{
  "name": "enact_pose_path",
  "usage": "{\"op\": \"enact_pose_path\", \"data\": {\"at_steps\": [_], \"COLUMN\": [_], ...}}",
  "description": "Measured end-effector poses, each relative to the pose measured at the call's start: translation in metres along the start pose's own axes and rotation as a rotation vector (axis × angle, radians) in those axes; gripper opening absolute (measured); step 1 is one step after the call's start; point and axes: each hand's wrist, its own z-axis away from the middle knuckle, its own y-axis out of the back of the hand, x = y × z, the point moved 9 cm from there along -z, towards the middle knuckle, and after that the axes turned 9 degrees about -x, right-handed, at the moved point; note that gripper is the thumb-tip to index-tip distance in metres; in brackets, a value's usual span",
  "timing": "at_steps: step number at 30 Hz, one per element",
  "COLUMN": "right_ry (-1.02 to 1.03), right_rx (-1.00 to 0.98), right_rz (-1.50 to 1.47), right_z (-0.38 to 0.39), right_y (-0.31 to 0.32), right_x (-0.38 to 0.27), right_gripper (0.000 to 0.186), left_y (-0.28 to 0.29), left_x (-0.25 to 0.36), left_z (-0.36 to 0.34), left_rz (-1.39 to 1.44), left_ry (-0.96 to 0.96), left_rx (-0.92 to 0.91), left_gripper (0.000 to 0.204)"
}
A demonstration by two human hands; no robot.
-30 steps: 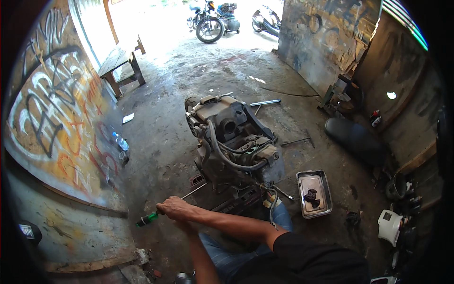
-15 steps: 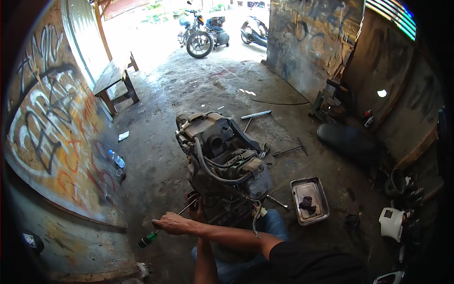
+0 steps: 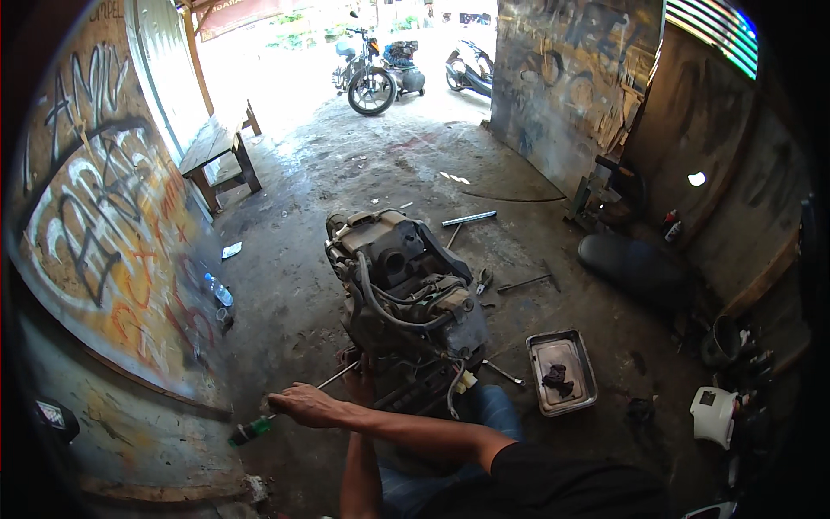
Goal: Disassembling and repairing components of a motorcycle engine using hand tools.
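Observation:
A motor scooter's engine and frame section, dark and greasy, with hoses and an open round port, stands on the floor before me. My right hand reaches across to its left and is closed around the shaft of a long screwdriver. The green handle sticks out beyond my fist, and the thin metal shaft slants up to the engine's lower left side. There my left hand is up against the engine by the shaft's tip. Its fingers are mostly hidden by shadow and by my right forearm.
To the right are a metal tray with a dark rag, a wrench, pliers and a T-shaped tool. Farther right lie a black seat and a white panel. A painted wall bounds the left side.
My right hand has moved a little to the left with the screwdriver, whose green handle is farther from the engine. The whole view has shifted slightly. My left hand stays at the engine.

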Motion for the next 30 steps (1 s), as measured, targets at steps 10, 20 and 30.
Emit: {"op": "enact_pose_path", "data": {"at_steps": [10,20,30], "right_ry": [-0.707,-1.655,-2.326], "right_rx": [0.130,0.578,0.650], "right_rz": [-0.455,-0.010,-0.266], "right_z": [0.238,0.714,0.886], "right_y": [0.074,0.026,-0.157], "right_x": [-0.060,-0.144,-0.127], "right_gripper": [0.024,0.039,0.050], "left_y": [0.047,0.014,0.030], "left_x": [0.003,0.028,0.033], "left_z": [-0.043,-0.062,-0.080], "left_rz": [-0.109,-0.346,-0.593], "left_ry": [0.225,-0.082,0.285], "left_rx": [0.169,0.113,0.006], "left_gripper": [0.050,0.035,0.041]}}
